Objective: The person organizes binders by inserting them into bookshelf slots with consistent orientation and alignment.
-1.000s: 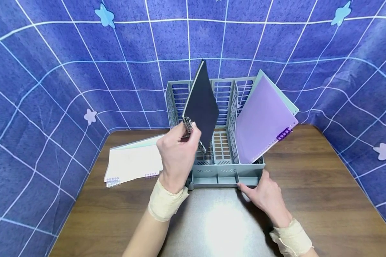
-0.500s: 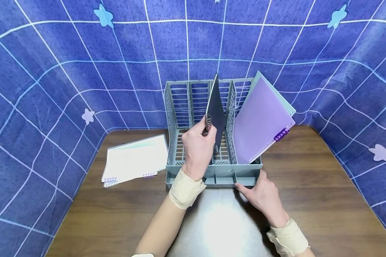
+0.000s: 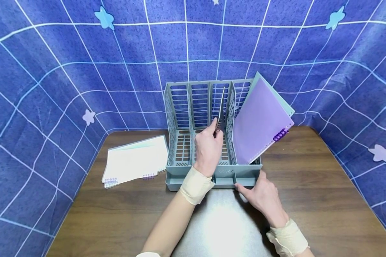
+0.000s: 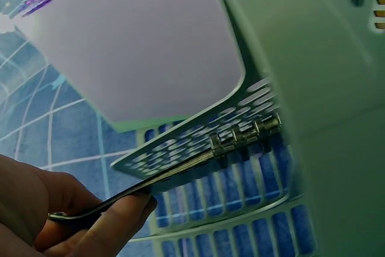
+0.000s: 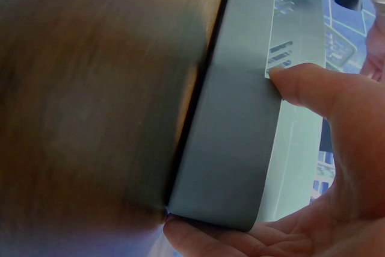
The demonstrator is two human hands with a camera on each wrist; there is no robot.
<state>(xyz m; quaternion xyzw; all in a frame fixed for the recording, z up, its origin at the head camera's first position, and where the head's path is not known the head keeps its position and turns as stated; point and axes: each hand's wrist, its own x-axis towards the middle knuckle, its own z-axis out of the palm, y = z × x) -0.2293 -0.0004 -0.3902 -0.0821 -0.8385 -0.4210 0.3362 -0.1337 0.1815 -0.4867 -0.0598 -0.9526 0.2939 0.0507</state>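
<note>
A grey slotted desk file organizer [image 3: 225,171] stands on the table, with upright dividers and a row of small front trays. My left hand [image 3: 209,150] pinches a thin black ring-bound notebook [image 3: 221,112] by its ringed edge. Seen nearly edge-on, the notebook is inside the third compartment from the left; its metal rings [image 4: 243,138] show beside the divider in the left wrist view. My right hand [image 3: 266,198] grips the organizer's front right corner, thumb on the front tray's rim and fingers round the side. A purple ring-bound notebook [image 3: 260,123] leans in the rightmost compartment.
Behind the purple notebook shows a mint-green cover [image 3: 283,98]. Several white ring-bound notebooks [image 3: 135,160] lie overlapping left of the organizer. A blue curtain [image 3: 132,89] with a line grid and stars hangs behind the wooden table [image 3: 325,189].
My left hand has carried the black notebook to the right and down, into the third compartment, turning it edge-on. My right hand keeps its grip on the organizer's corner.
</note>
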